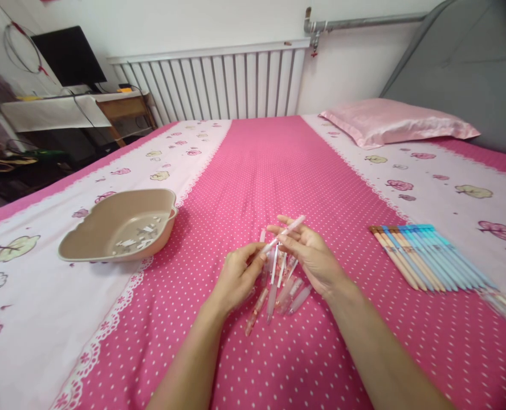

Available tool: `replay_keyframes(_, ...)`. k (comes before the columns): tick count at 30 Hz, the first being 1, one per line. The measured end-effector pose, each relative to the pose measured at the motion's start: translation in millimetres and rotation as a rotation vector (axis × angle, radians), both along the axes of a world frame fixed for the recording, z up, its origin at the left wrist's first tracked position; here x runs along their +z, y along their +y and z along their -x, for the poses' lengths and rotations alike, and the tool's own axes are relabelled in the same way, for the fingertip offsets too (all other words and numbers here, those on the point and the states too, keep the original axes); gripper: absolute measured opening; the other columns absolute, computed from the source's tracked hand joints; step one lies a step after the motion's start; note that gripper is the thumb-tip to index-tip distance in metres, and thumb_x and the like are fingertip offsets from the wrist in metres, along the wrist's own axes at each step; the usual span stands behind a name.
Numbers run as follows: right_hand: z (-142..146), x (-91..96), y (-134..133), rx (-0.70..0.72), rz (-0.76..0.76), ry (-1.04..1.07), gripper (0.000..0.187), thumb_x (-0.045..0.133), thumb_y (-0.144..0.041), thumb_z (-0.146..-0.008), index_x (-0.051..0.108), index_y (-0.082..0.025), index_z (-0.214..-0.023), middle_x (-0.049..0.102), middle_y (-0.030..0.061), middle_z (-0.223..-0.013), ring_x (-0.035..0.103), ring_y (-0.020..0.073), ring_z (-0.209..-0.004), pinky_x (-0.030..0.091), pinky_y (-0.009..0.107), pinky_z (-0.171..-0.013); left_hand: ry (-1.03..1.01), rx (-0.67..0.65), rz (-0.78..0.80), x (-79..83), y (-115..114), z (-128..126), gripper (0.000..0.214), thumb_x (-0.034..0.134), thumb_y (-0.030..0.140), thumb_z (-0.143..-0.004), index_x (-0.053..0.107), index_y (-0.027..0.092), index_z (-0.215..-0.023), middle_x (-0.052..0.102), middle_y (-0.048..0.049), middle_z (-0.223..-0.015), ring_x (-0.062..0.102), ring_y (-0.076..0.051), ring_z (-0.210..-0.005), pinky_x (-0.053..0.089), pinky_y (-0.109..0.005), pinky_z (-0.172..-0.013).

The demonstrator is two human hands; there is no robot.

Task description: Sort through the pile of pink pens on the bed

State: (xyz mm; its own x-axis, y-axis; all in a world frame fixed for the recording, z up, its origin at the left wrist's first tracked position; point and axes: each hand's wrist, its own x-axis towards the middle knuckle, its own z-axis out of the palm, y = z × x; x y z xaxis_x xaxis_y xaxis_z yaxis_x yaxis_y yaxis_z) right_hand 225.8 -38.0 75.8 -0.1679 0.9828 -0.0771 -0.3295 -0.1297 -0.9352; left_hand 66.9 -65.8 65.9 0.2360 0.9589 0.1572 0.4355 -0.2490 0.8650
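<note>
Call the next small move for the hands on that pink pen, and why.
Probably pull the pink pen apart endwise: left hand pinches its lower end, right hand its upper half, above the pile of pink pens.

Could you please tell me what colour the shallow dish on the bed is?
The dish is beige, seen best in the head view.

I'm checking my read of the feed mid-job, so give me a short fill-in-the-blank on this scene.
1. Both hands hold one pink pen above a loose ____ of pink pens.
2. The beige tray lies to the person's ____.
3. The row of blue and orange pens lies on the ____ side.

Missing words: pile; left; right
</note>
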Motion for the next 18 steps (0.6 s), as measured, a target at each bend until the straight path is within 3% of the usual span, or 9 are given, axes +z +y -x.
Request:
replay_keyframes(5,0.3,1.5,-0.3,0.016,0.014,-0.018,0.043,0.067,-0.019,-0.073,0.055,-0.018,-0.114,0.070,0.0053,-0.100,0.064,0.0142,-0.091,0.048,0.027,-0.085,0.002,0.003,0.028,0.6,-0.5,-0.4,0.030,0.041,0.036,-0.090,0.062,0.014,-0.092,0.062,-0.0045,-0.082,0.054,-0.015,-0.071,0.040,-0.026,-0.064)
replay_keyframes(12,1.9,-1.8,0.5,-0.024,0.049,-0.017,0.041,0.072,-0.023,-0.069,0.059,-0.017,-0.107,0.071,0.0038,-0.087,0.064,0.0125,-0.073,0.049,0.027,-0.075,0.015,0.010,0.013,0.3,0.0,-0.4,0.030,0.041,0.035,-0.090,0.063,0.014,-0.096,0.061,-0.0037,-0.076,0.054,-0.016,-0.070,0.040,-0.026,-0.065)
replay_keyframes(18,2.0,-2.6,0.3,-0.065,0.033,-0.042,0.035,0.079,-0.031,-0.059,0.065,-0.015,-0.087,0.068,0.0003,-0.074,0.062,0.0116,-0.068,0.046,0.024,-0.067,0.004,0.007,-0.023,1.4,-0.6,-2.1,0.025,0.047,0.029,-0.088,0.063,0.015,-0.101,0.063,-0.0027,-0.077,0.055,-0.015,-0.069,0.040,-0.025,-0.065)
